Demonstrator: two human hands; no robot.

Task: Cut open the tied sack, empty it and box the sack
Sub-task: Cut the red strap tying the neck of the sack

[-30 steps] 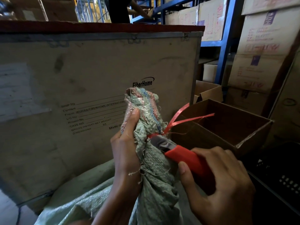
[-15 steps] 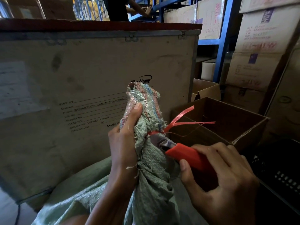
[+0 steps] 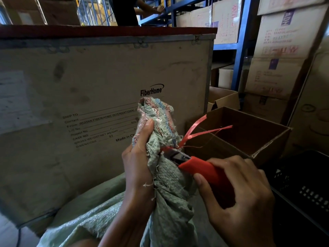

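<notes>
**Sack neck under the blade**

Logged wooden crate (image 3: 89,104) behind, woven sack (image 3: 170,202) slumped low against it, neck pulled upright. Open cardboard box (image 3: 258,136) just right of sack. Judged sack soft, thin-walled, fraying, weave probably slick; weight of contents not readable. Best held at bunched neck, clear of blade. Left hand (image 3: 138,166) wrapped round that neck, thumb and fingers closed on cloth. Right hand (image 3: 238,196) gripped red cutter (image 3: 201,168), fingers curled about handle, blade against red tie (image 3: 192,132).

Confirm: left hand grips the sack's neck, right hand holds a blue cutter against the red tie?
No: the cutter is red, not blue, per the head view. The left hand grips the sack's neck, the right hand holds the cutter against the red tie.
</notes>
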